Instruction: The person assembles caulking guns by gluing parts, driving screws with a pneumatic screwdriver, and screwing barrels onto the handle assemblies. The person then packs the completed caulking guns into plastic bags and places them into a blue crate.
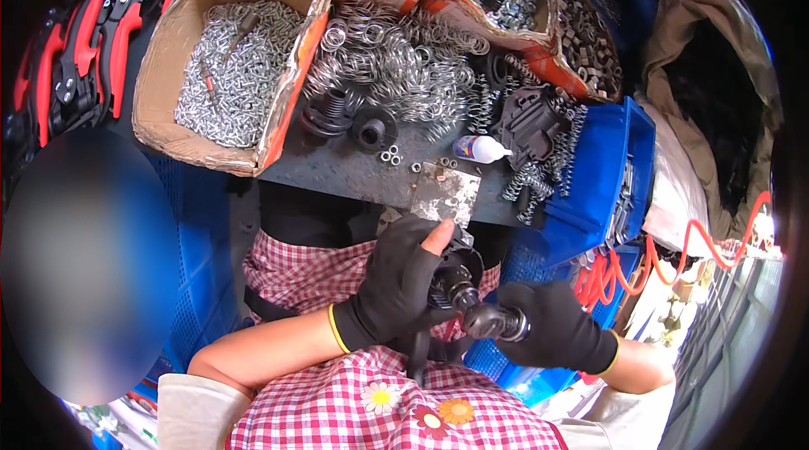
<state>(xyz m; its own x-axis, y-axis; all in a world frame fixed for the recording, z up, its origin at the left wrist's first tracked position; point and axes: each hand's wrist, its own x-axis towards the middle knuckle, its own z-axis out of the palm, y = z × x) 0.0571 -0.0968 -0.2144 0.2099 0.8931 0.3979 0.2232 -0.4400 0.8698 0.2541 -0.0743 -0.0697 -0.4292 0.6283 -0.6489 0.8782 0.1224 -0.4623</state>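
Black round part (470, 256) looks mid-job to me: wrench (484, 321) lined up with it, but can't tell if anything's tight yet or what's left. Loose springs (404, 62) and nuts (392, 155) lie beyond the metal plate (451, 201). The part's nearer than the plate, left grip (398, 281) curled round it, right grip (552, 328) closed on the wrench.

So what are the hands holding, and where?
The right hand grips a dark ratchet-like tool behind its round head; the left hand seems to hold a black part, its exact grip hidden.
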